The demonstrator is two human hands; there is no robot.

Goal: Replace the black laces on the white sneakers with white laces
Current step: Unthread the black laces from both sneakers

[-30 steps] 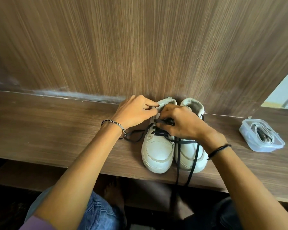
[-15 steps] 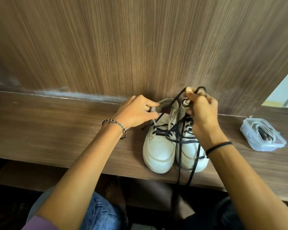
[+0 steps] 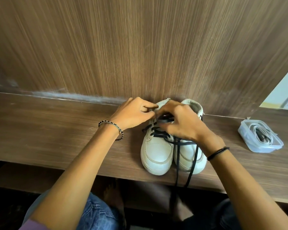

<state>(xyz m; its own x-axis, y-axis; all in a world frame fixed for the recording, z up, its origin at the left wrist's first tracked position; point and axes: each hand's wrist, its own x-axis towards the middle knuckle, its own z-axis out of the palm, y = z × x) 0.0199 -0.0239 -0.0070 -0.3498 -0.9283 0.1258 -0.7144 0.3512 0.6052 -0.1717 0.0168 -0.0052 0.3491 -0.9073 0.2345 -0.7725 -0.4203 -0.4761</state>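
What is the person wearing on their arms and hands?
Both arms are bare, no gloves or rings to see. The left hand has a thin beaded bracelet, dark with pale beads, at its wrist. The right hand has a plain black band. A bit of purple sleeve shows at the left arm's top.

Both arms reach forward and angle in toward each other, hands nearly touching. Left hand [image 3: 134, 113] is curled, thumb and forefinger pinched together. Right hand [image 3: 181, 123] is palm-down, fingers bent in and closed, tips hidden under the knuckles. Band on each wrist.
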